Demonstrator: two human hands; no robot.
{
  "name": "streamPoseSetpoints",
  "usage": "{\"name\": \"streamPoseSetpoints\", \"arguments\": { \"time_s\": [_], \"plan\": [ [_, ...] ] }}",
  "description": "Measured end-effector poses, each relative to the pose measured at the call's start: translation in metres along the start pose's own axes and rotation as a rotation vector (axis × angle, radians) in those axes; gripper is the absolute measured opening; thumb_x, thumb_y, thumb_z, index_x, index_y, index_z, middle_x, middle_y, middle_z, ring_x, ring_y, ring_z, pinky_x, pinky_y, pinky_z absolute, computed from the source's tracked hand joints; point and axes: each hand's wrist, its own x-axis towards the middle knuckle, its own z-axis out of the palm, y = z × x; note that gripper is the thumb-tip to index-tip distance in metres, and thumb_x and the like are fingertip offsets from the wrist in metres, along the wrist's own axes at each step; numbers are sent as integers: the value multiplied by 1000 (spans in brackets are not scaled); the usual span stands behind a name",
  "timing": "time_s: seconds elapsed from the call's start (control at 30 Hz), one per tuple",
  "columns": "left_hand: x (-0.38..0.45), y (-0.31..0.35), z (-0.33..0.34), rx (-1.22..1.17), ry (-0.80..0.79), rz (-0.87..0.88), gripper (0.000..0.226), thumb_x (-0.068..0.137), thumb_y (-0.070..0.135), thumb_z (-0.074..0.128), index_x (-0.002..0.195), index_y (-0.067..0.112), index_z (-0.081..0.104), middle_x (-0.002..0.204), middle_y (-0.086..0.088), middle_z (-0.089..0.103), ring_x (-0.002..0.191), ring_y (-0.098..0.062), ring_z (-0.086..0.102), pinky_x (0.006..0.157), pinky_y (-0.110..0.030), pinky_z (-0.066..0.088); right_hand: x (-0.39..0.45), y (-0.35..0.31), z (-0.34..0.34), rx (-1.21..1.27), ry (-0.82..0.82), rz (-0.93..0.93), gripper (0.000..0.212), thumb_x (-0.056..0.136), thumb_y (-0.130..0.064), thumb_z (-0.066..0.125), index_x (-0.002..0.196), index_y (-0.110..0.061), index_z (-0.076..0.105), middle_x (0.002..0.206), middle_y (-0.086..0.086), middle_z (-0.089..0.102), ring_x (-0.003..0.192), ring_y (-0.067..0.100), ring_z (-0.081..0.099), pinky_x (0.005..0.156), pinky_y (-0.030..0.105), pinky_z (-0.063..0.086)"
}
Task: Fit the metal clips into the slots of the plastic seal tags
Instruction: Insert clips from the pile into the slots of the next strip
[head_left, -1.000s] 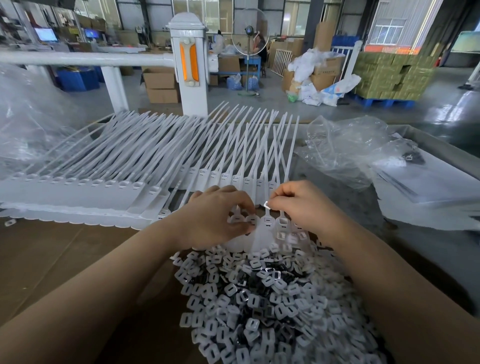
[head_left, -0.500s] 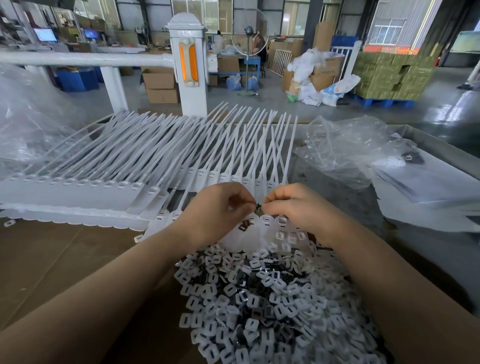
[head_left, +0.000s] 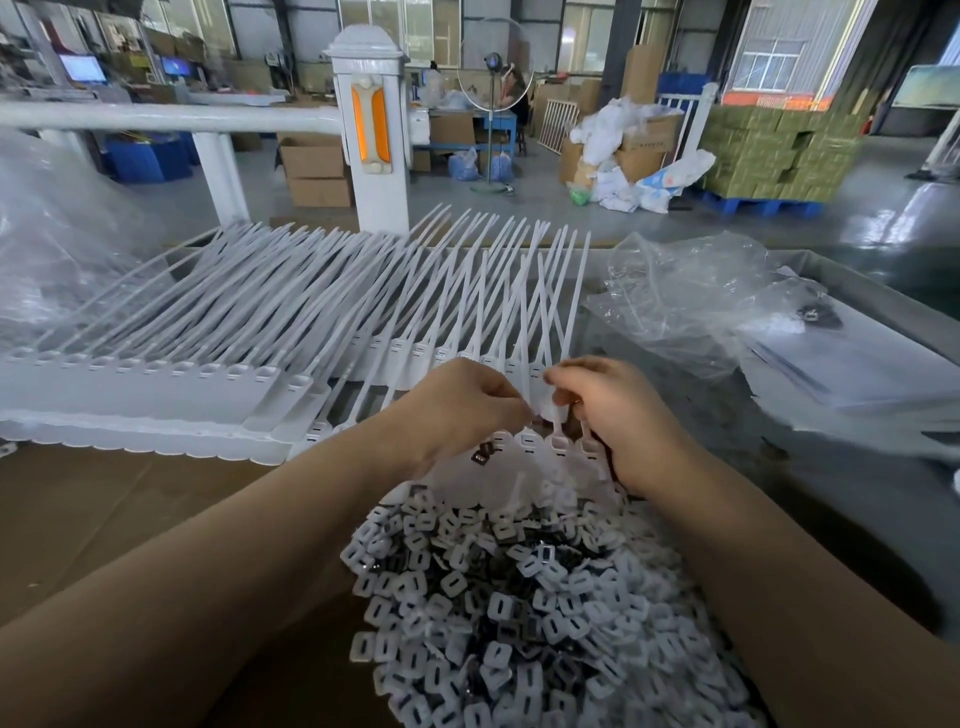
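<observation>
I am pinching my left hand (head_left: 457, 405) and right hand (head_left: 613, 410) together over a seal tag (head_left: 551, 413), fingers curled tight; whether a metal clip sits between them I cannot tell. Loose clips (head_left: 519, 597) are heaped on the tabletop (head_left: 104, 519) below: light, small, probably slippery, best nipped by their edges.

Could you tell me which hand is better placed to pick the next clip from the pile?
Probably the left hand: it pinches only lightly, and the clip pile lies just below it. The right hand grips a seal tag.

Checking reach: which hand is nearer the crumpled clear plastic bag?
Right. The right hand sits just below-left of the plastic bag; the left hand is farther left, beyond it.
</observation>
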Motion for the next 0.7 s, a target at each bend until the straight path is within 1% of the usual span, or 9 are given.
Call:
{"name": "streamPoseSetpoints", "arguments": {
  "time_s": [0.07,0.13,0.23,0.33,0.37,0.4,0.53,0.63,0.7],
  "plan": [
    [4,9,5,-4,-38,-52,13,82,27,73,87,15,76,94,-5,72,77,-9,60,57,-18,43,4,2,-2,107,52,52,11,93,-22,63,85,-17,68,79,1,64,46,8,45,46,26,33],
    [8,17,10,-1,-67,-69,16,80,25,74,87,11,76,91,-3,71,77,-10,59,58,-20,41,7,4,-3,159,69,77,13,93,-21,63,84,-13,68,79,4,63,51,12,41,46,28,32],
    [13,20,16,24,-80,-79,17,76,24,77,81,8,75,81,-3,68,73,-13,57,61,-22,44,8,5,-3,171,79,85,13,92,-21,63,82,-14,69,78,3,65,56,13,42,51,30,33],
    [14,17,24,72,-79,-102,25,71,30,80,86,10,77,97,-13,72,90,-24,65,83,-35,50,7,3,-1,158,87,82,12,92,-21,63,83,-17,69,76,-1,66,65,13,49,58,31,33],
    [13,15,26,91,-64,-95,23,71,33,80,83,13,77,95,-12,73,92,-26,65,89,-38,50,7,3,-1,153,88,79,11,92,-22,64,83,-18,69,76,-2,66,69,14,51,60,31,33],
    [13,14,28,107,-47,-82,22,71,34,79,80,15,77,91,-10,73,90,-25,65,90,-40,49,7,3,-1,152,87,75,11,92,-22,64,83,-18,69,76,-2,66,72,14,53,61,31,33],
    [12,11,29,113,-21,-45,19,75,35,77,78,16,76,75,-2,69,70,-16,58,71,-32,45,6,4,0,142,78,75,11,93,-23,63,84,-19,69,77,-3,65,75,14,53,62,31,34],
    [12,9,30,125,13,-31,17,79,35,74,78,18,75,68,3,65,65,-14,55,68,-31,44,6,3,0,132,76,70,11,93,-23,63,85,-19,69,76,-3,65,73,13,53,62,31,34],
    [12,8,31,140,28,-28,16,80,34,74,75,19,74,63,6,63,63,-14,54,69,-33,44,6,3,0,130,76,67,10,93,-23,63,85,-20,69,76,-3,65,73,13,53,61,31,35]
  ]
}}
